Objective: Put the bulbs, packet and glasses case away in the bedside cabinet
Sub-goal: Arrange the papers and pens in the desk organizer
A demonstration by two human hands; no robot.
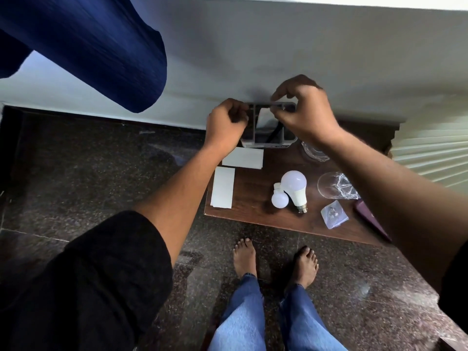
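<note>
My left hand [225, 120] and right hand [301, 110] are both pinched on the grey organiser [268, 138] at the tabletop's [255, 209] back edge. Papers [224, 187] lie far left, bulbs [293, 188] mid, packet [334, 214] near the front edge, and my right arm hides most of the glasses case [367, 216].

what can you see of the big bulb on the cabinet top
The large bulb is a white LED type with a frosted round dome, a smooth white plastic-looking body that narrows, and a metal bayonet cap at its near end. It lies on its side on the dark wooden cabinet top, dome toward the wall, unlit. The small bulb lies right against its left side. Neither hand touches it.
</note>
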